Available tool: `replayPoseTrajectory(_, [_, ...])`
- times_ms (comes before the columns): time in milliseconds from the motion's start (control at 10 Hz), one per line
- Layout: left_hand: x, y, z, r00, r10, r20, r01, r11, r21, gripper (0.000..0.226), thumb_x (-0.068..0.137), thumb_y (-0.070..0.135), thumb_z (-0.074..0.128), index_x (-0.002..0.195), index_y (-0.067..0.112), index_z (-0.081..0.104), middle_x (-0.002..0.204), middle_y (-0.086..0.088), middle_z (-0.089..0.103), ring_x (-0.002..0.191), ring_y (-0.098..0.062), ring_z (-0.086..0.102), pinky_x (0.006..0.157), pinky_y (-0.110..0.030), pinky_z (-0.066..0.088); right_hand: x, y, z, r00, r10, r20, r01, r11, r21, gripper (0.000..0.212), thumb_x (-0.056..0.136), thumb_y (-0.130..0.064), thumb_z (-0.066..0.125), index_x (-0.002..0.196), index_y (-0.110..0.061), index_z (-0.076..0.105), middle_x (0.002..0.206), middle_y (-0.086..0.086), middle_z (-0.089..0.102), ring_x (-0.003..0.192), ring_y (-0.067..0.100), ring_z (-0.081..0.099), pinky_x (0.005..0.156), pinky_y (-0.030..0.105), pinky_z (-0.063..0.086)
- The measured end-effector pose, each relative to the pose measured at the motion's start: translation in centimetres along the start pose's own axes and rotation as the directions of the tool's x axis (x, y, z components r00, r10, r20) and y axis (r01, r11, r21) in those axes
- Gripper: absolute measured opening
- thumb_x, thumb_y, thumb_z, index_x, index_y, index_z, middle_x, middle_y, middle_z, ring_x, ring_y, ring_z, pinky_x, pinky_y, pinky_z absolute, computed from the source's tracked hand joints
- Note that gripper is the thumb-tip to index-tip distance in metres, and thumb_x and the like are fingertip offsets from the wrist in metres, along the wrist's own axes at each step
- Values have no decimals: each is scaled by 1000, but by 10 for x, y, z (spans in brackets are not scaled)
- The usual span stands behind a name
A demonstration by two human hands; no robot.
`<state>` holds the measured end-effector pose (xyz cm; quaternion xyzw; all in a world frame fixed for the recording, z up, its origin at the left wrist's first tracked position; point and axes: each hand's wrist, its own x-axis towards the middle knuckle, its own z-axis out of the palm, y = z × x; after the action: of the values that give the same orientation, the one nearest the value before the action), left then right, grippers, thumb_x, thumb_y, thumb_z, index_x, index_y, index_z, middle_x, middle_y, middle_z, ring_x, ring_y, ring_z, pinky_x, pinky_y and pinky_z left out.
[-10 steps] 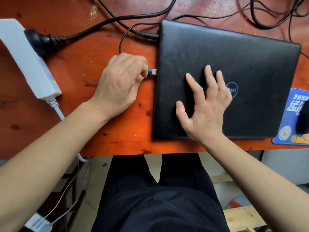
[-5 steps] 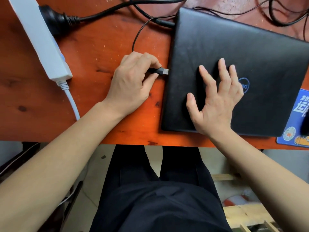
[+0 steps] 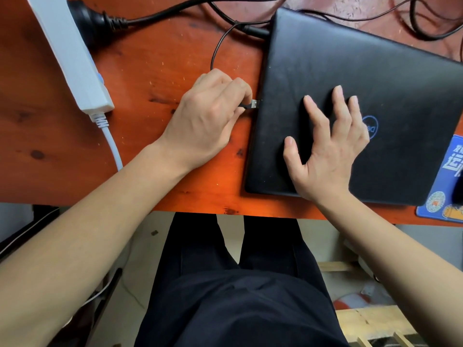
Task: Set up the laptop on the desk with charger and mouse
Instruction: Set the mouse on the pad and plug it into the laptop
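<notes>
Mid-frame, left grip [image 3: 208, 116]: pinches silver-tipped black USB plug [image 3: 254, 105]
Right grip [image 3: 325, 146]: flat on closed black laptop [image 3: 388, 71]
Risk: misaligned plug could jam

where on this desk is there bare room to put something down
Bare wood lies between the power strip and the left hand, and at the near left corner of the desk, left of the white cord. The back edge is crowded with black cables; the laptop and mouse pad fill the right.
</notes>
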<state>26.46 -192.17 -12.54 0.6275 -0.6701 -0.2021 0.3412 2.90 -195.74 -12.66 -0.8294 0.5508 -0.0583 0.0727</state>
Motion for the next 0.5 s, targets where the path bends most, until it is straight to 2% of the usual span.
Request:
replayPoseTrajectory(300, [1,-5,-1,993,-88,73,91,995,-44,13,86,0,66,98,0,63,90,-13,63,86,-24,57,77,-37,50,0,-1,-1,1000,0,1,0,1000,9,63,91,-51,53,149,-26,49,162,16,31,149,42,26,114,54,20])
replayPoseTrajectory(500, [8,4,-5,998,-24,61,26,999,-33,13,84,-3,65,97,-1,63,90,-15,62,88,-26,56,77,-32,50,1,-1,-1,1000,3,-6,-3,1000,9,63,91,-51,53,149,-25,50,162,16,32,149,41,26,114,53,20])
